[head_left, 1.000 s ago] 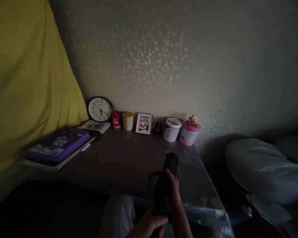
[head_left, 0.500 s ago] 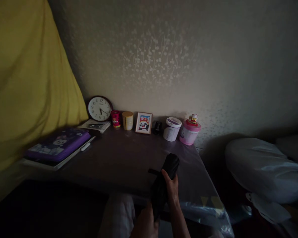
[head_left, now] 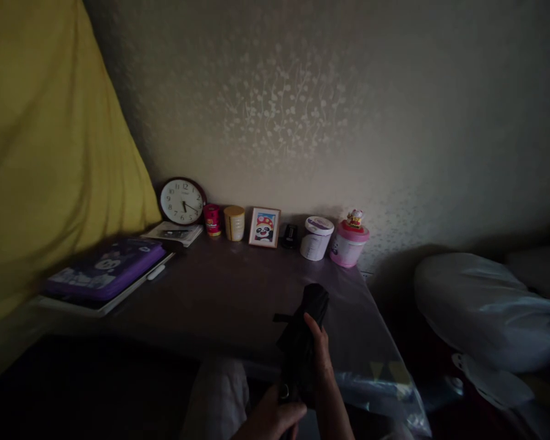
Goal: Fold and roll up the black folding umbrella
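A folded black umbrella (head_left: 297, 342) slants up and away from me over the near right part of the table. My left hand (head_left: 275, 415) is closed around its lower end, at the handle, with the thumb lying across it. Higher up, my right hand (head_left: 319, 348) grips the rolled fabric from the right side, thumb on top; its other fingers are hidden. A short dark strap (head_left: 282, 318) sticks out to the left of the fabric.
Along the wall stand a round clock (head_left: 182, 201), a red can (head_left: 212, 221), a yellow-lidded jar (head_left: 234, 223), a panda picture frame (head_left: 264, 227), a white tub (head_left: 316, 238) and a pink tub (head_left: 349, 244). A purple case (head_left: 105, 269) lies left. Pale bags (head_left: 476, 305) sit right.
My left hand has shifted slightly, showing its thumb over the umbrella's handle. My right hand has moved a little lower along the fabric, which looks looser and more bunched.
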Demonstrator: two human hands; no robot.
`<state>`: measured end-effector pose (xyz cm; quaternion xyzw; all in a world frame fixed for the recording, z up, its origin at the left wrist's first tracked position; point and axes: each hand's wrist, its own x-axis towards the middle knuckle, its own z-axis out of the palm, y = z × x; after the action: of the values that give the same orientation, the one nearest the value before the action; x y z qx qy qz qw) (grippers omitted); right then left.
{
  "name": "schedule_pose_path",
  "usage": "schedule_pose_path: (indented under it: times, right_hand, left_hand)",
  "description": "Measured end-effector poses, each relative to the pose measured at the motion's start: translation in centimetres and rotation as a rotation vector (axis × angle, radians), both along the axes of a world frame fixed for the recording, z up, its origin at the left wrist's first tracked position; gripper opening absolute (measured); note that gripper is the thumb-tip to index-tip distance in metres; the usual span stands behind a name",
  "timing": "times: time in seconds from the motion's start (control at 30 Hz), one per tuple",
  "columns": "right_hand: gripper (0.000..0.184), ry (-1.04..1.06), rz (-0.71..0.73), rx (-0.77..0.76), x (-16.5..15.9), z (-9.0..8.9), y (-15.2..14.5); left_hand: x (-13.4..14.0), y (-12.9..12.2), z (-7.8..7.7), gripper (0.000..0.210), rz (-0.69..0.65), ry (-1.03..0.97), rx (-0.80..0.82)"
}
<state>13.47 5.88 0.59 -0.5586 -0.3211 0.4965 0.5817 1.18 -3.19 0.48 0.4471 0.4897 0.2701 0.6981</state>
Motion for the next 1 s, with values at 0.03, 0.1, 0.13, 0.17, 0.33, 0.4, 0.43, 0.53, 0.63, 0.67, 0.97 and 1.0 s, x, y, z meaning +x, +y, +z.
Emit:
schedule_pose_path:
  times: [0.03, 0.1, 0.13, 0.17, 0.33, 0.4, 0.43, 0.53, 0.63, 0.67, 0.97, 1.0]
  right_hand:
    - [0.053, -0.004, 0.007, -0.021, 0.0, 0.1, 0.0]
    - [0.055, -0.004, 0.021, -0.077, -0.2, 0.3, 0.1]
    - [0.056, -0.016, 0.027, -0.091, -0.3, 0.3, 0.1]
    - [0.057, -0.034, 0.025, -0.096, -0.4, 0.4, 0.2]
    - [0.056, -0.144, -0.038, -0.082, -0.9, 0.4, 0.5]
    - [0.057, -0.172, -0.072, -0.076, -1.1, 0.1, 0.6]
    - [0.059, -0.176, -0.089, -0.076, -1.1, 0.0, 0.7]
    - [0.060, -0.133, -0.087, -0.073, -1.1, -0.4, 0.7]
    - [0.059, -0.074, -0.059, -0.096, -0.8, -0.4, 0.6]
    - [0.058, -0.060, -0.052, -0.100, -0.7, -0.3, 0.5]
    - [0.048, 0.011, 0.045, -0.029, -1.1, 1.1, -0.7]
    - [0.048, 0.013, 0.066, -0.020, -1.3, 1.2, -0.8]
  left_hand:
    - [0.2, 0.0, -0.1, 0.029, -0.009, 0.060, 0.008]
    - [0.6, -0.1, -0.6, 0.026, 0.023, 0.151, 0.054]
    - [0.8, -0.1, -0.9, 0.028, 0.043, 0.193, 0.102]
    - [0.9, -0.2, -1.2, 0.032, 0.054, 0.248, 0.161]
    - [0.7, -0.2, -2.9, 0.060, -0.070, 0.704, 0.272]
    - [0.5, -0.2, -3.0, 0.063, -0.095, 0.758, 0.285]
    - [0.5, -0.2, -2.9, 0.063, -0.102, 0.760, 0.302]
    - [0.3, -0.3, -2.1, 0.063, -0.097, 0.774, 0.331]
    - [-0.2, -0.2, -0.8, 0.053, -0.056, 0.624, 0.324]
    - [-0.5, 0.0, -0.2, 0.048, -0.038, 0.517, 0.320]
    - [-1.0, 3.2, 2.1, 0.066, 0.215, -0.107, 0.202]
    - [-0.6, 3.4, 2.1, 0.069, 0.233, -0.156, 0.227]
